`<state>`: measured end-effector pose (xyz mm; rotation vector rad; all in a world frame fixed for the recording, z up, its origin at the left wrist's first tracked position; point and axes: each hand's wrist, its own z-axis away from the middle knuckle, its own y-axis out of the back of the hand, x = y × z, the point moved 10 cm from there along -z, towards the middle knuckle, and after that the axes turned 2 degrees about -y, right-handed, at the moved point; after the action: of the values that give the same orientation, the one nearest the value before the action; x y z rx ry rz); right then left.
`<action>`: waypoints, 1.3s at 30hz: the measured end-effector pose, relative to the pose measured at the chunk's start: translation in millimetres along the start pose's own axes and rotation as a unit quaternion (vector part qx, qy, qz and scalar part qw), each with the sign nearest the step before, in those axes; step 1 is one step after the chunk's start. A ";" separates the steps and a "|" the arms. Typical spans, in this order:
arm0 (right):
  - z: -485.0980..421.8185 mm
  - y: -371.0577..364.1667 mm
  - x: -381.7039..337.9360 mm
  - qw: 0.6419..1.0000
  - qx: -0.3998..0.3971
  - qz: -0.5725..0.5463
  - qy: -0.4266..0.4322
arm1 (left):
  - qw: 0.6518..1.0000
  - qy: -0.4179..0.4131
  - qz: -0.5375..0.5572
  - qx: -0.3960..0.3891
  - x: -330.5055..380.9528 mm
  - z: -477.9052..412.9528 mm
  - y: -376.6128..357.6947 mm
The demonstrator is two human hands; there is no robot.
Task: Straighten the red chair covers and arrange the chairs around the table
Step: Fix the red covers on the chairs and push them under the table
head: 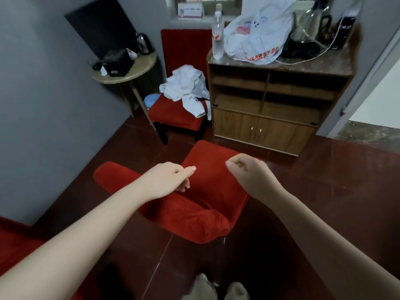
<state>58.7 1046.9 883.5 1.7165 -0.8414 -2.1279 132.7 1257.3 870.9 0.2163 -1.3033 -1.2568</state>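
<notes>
A red-covered chair (207,204) stands just in front of me on the dark red floor, its padded backrest nearest to me and the cover wrinkled along that backrest. My left hand (171,179) hovers over the backrest, fingers loosely curled and holding nothing. Above the seat's right side, my right hand (246,176) is curled into a loose fist, also with nothing in it. A second red-covered chair (173,118) stands by the far wall next to a small round table (138,72).
White clothes (186,87) lie heaped on the far chair's seat. A wooden cabinet (259,124) with a bottle, a plastic bag and a kettle on top stands at the right. Another red-covered surface (15,245) shows at the lower left. An open doorway is at the far right.
</notes>
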 end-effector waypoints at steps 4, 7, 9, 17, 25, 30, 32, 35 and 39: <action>-0.5 32.6 -7.1 0.999 -0.004 0.038 -0.010 | 0.998 -0.033 -0.040 -0.022 24.2 -13.4 17.5; 3.5 61.4 -3.7 0.996 0.014 0.075 -0.037 | 0.990 -0.076 -0.115 -0.014 53.4 -33.6 38.6; 9.8 79.0 -3.2 0.991 0.028 0.121 -0.050 | 0.983 -0.119 -0.139 -0.005 79.8 -44.9 53.3; 67.6 155.7 -29.0 0.969 0.151 0.186 -0.066 | 0.945 -0.293 -0.141 -0.005 202.7 -48.9 70.8; 164.8 219.4 -23.4 0.939 0.266 0.176 -0.127 | 0.880 -0.447 -0.147 -0.073 323.7 -7.2 16.8; 251.1 255.7 19.1 0.909 0.319 0.167 -0.209 | 0.831 -0.518 -0.157 -0.132 398.1 27.5 -40.6; 292.5 268.2 44.1 0.893 0.337 0.162 -0.250 | 0.811 -0.543 -0.154 -0.156 426.3 40.3 -69.3; 344.9 283.1 75.5 0.872 0.357 0.149 -0.301 | 0.793 -0.561 -0.143 -0.187 460.5 53.2 -111.0; 405.7 314.0 114.4 0.844 0.383 0.141 -0.349 | 0.764 -0.584 -0.154 -0.225 510.3 73.9 -178.0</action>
<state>-402.5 841.9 1030.1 0.8662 -2.2281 -2.3562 -144.5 830.6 1067.3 -0.8920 -1.9582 -2.0773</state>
